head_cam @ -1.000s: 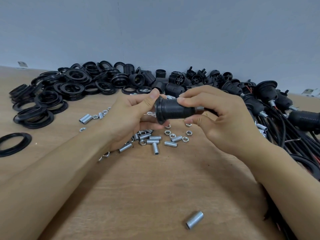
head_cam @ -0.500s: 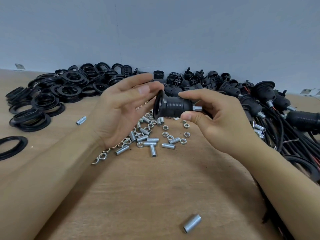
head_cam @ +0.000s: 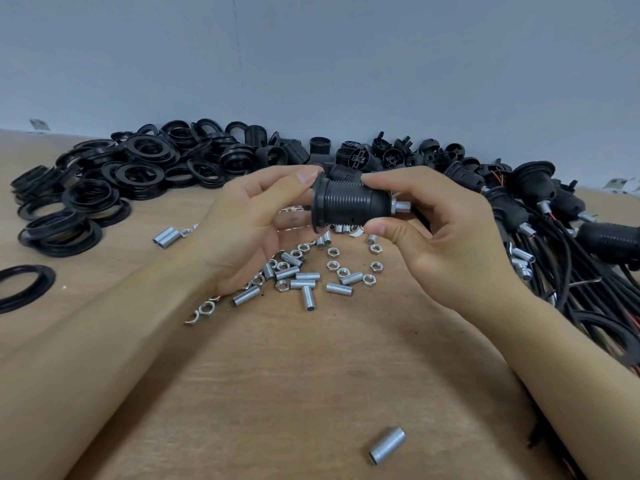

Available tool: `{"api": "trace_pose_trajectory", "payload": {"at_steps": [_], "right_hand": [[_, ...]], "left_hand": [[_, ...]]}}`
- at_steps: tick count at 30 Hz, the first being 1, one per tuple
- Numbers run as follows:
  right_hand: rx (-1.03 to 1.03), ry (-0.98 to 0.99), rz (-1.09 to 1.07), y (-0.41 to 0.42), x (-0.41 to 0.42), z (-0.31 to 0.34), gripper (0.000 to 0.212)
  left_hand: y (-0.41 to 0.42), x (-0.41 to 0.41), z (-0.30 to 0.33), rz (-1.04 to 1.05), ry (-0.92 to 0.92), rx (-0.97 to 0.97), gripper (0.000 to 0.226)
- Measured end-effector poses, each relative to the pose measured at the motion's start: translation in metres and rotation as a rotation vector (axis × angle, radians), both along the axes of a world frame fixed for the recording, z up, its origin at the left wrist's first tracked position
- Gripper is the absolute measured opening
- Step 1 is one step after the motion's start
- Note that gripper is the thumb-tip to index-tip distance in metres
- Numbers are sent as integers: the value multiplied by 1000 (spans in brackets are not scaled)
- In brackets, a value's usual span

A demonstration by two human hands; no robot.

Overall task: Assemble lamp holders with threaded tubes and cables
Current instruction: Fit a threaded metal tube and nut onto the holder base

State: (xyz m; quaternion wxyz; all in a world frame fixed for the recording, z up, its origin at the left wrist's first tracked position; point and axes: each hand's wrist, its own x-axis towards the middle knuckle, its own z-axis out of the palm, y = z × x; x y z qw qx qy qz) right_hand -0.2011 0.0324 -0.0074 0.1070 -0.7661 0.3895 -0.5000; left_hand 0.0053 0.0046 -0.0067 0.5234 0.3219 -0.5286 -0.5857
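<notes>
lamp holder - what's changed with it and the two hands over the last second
The left hand has opened: a second ago its thumb and fingers wrapped the flanged end of the lamp holder; now only its fingertips touch the flange. The holder was lifted slightly. The right hand keeps pinching the ribbed body, the threaded tube still sticking out to the right. The loose tubes and nuts lie as before.
</notes>
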Motion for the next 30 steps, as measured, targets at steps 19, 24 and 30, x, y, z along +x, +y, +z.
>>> {"api": "trace_pose_trajectory", "payload": {"at_steps": [19,24,30], "right_hand": [[71,-76,7,-3,1,-1,33],[98,-96,2,-3,0,-1,33],[122,-84,2,-4,-1,-3,32]], "left_hand": [[2,12,9,-149,400,7,33],[-1,15,11,83,377,48,32],[5,6,10,58,245,-34,62]]}}
